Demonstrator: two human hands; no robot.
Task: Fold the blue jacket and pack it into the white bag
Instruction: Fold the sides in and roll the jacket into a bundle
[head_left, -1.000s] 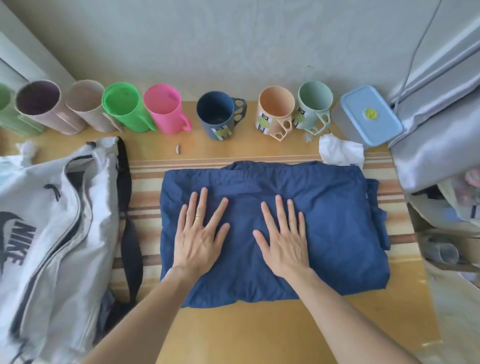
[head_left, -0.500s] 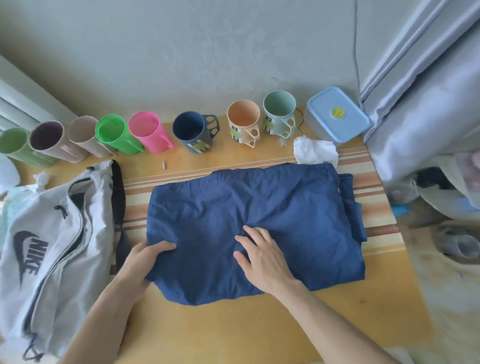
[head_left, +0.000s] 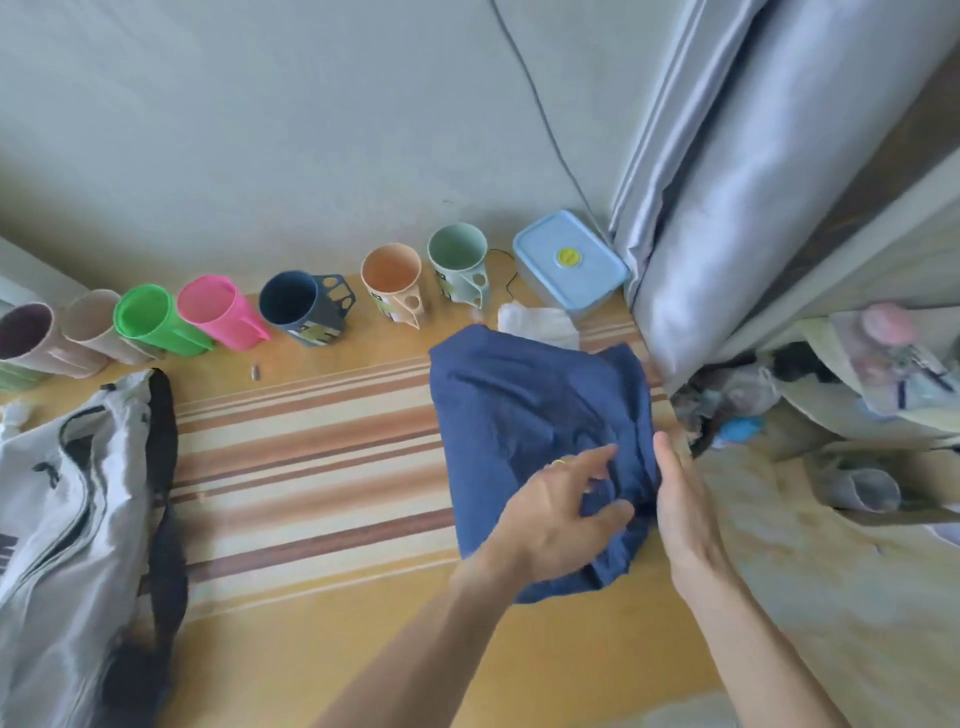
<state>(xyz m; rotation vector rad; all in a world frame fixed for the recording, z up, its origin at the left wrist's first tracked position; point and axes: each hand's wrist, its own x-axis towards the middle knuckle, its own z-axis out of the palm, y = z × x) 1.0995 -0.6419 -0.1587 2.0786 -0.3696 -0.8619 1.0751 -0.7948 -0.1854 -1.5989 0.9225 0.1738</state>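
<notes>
Head view: folded blue jacket (head_left: 530, 415), long axis near-to-far

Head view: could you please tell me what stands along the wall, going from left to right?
Mauve cup → beige cup → green cup → pink cup → navy mug → peach mug → mint mug → blue-lidded box.

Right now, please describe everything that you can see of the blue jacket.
The blue jacket is dark, thin, wrinkled cloth, folded into a rectangular bundle. It lies on the right end of the striped mat, near the grey curtain, its far edge at a white tissue. The left hand rests on its near right part, where cloth bunches between thumb and fingers; whether it grips is unclear. The right hand touches its right edge with straight fingers.
</notes>
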